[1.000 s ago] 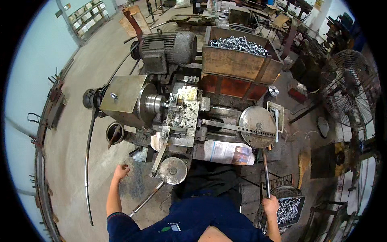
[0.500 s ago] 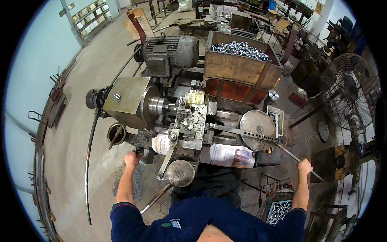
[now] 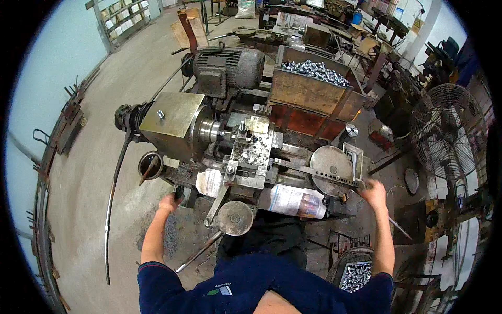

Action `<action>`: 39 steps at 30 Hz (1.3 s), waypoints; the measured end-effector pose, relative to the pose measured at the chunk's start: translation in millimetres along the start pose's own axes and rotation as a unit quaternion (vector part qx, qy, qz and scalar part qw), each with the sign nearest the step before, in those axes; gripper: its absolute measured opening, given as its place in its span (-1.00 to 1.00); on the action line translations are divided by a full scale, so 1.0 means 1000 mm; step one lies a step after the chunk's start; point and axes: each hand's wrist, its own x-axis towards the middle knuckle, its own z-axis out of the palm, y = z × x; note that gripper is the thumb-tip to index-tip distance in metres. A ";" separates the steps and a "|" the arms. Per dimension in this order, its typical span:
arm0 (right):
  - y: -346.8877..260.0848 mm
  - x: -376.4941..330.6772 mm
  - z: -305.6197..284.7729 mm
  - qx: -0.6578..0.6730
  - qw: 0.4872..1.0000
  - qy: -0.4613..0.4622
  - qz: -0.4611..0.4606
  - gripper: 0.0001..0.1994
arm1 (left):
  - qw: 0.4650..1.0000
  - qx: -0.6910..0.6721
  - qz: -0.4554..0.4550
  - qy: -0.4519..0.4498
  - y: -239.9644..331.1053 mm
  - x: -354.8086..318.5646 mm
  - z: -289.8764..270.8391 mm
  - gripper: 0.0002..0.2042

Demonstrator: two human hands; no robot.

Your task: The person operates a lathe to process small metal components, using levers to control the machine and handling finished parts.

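A small lathe-like machine with a chuck (image 3: pixel 208 131) and a chip-strewn tool slide (image 3: pixel 252 152) stands before me. My left hand (image 3: pixel 168 202) is closed round a dark knob (image 3: pixel 179 192) at the machine's front left. On the other side, my right hand (image 3: pixel 374 195) is beside the end of a bar with a row of holes (image 3: pixel 334 177), over a long metal lever rod (image 3: pixel 400 228). Its fingers are blurred, so whether they grip the rod is unclear. A small metal piece (image 3: pixel 160 114) lies on the headstock cover (image 3: pixel 172 118).
Behind the slide stands a large box (image 3: pixel 308 93) heaped with shiny metal parts. A motor (image 3: pixel 227 68) sits at the back left, a pot with a brush (image 3: pixel 142 166) at the left. To the right is a caged fan (image 3: pixel 449 128). More parts fill a tray (image 3: pixel 344 275) low at right.
My right hand has moved up and left along the lever rod, toward the holed bar. The left hand stays at the knob. The whole view has shifted slightly.
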 end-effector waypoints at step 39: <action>-0.252 0.147 -0.079 -0.034 0.914 0.274 -0.298 -0.48 | 0.872 -0.465 -0.002 0.151 -0.083 -0.111 -0.132 -0.78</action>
